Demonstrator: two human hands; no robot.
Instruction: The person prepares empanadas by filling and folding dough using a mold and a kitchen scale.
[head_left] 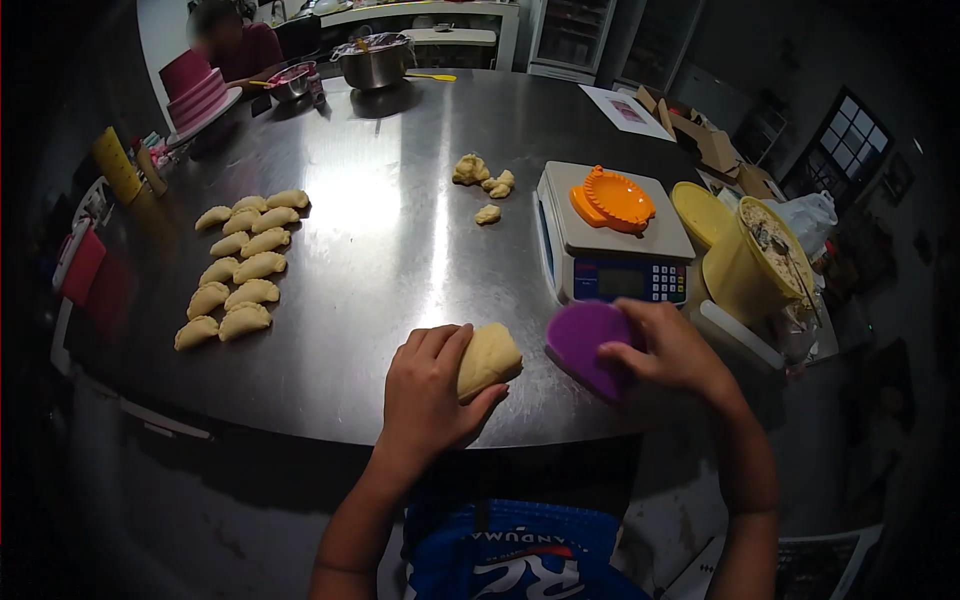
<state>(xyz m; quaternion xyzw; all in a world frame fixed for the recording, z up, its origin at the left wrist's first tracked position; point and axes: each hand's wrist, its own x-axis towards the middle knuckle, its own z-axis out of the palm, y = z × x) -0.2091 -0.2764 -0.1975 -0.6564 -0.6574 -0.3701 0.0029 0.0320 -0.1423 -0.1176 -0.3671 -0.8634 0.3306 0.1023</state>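
Observation:
My left hand (428, 382) is wrapped round a thick piece of pale dough (490, 358) at the near side of the steel table. In my right hand (672, 345) is a purple dough scraper (585, 345), slightly blurred, held just right of the dough and apart from it. Small dough lumps (470, 170) lie farther back on the steel. To the left, several crimped, half-moon filled pastries (260, 264) sit in two rough columns. Behind the scraper stands a digital scale (612, 240) with an orange dumpling mold (618, 200), opened out, on its plate.
A yellow tub of filling (745, 265) with a utensil in it stands right of the scale, near a yellow lid (700, 212). At the back are a steel pot (374, 68), a bowl (291, 84) and a pink tiered cake (192, 95). Another person (250, 50) sits at the far left.

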